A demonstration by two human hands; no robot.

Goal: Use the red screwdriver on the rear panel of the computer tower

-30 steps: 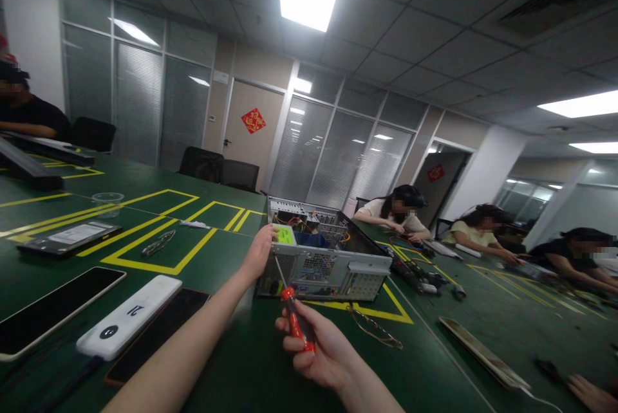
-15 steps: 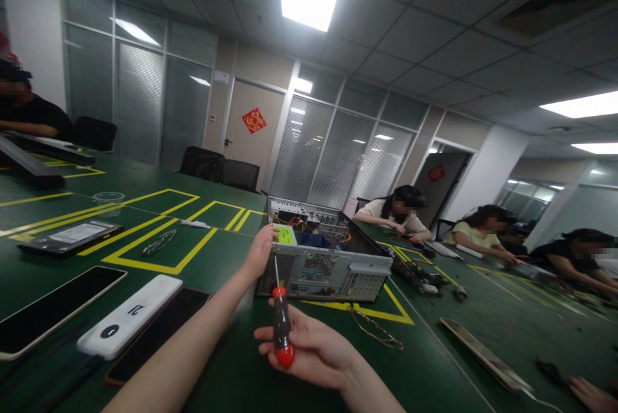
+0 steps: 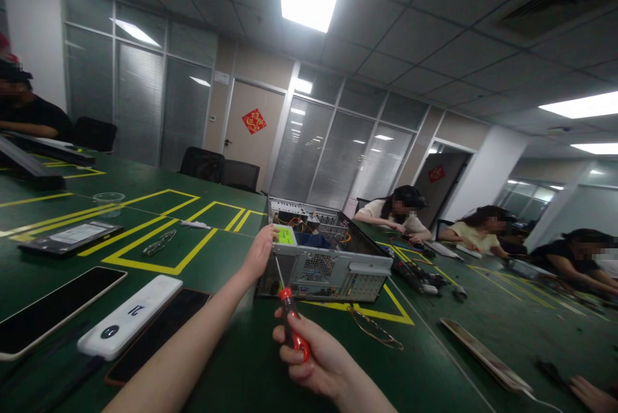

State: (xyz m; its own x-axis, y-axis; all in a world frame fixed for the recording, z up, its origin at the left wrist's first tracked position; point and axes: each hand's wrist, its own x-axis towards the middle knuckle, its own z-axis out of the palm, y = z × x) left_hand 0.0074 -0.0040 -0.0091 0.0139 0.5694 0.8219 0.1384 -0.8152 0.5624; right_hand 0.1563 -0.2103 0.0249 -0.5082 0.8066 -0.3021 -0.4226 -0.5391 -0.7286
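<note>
1. Computer case (image 3: 333, 275): one, metal, with its upper side open, resting on the green table (image 3: 246, 368) ahead of us. We note orange wiring inside and a perforated panel facing us.
2. Label (image 3: 285, 235), yellow-green: one, on a part at the near left corner of the case.
3. Left hand (image 3: 261, 252): laid against that same corner, beside the label. We cannot tell whether its fingers grip the edge or merely press on it.
4. Screwdriver (image 3: 292, 323), red and black: one, shaft slanting up and leftward to the near panel, below the label. We cannot confirm that the tip touches.
5. Right hand (image 3: 318, 355): fingers wrapped about the screwdriver's handle, in front of the case. Our two hands are apart from each other.
6. Left of our left arm: a dark phone (image 3: 161, 329), a white unit (image 3: 152, 297) with dark markings, a black-faced phone (image 3: 60, 310) and, beyond them, a hard drive (image 3: 72, 237). A clear cup (image 3: 109, 205) stands farther back.
7. Yellow tape (image 3: 141, 266): marked out in rectangles on the tabletop.
8. Right: another phone (image 3: 483, 352) with a white cable attached, lying well apart from the case.
9. Co-workers: several, seated; we record one in a pale top (image 3: 374, 210) beyond the case.
</note>
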